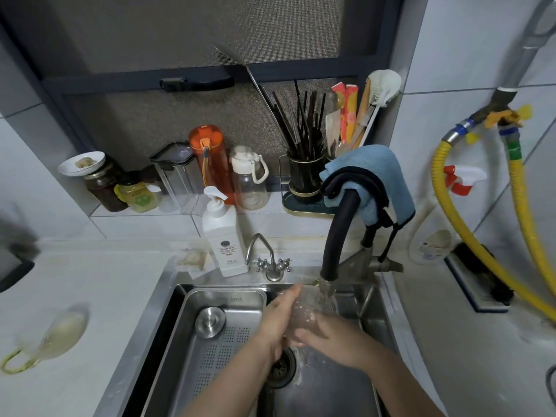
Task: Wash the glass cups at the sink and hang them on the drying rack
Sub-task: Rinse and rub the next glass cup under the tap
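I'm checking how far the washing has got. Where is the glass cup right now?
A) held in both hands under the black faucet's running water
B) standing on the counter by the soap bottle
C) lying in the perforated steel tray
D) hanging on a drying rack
A: the left hand and right hand hold the glass cup under water running from the black faucet.

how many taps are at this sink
2. A small chrome tap with two cross handles stands behind the sink, beside the soap bottle. A tall black-necked tap, draped with a blue cloth, runs water onto the glass cup.
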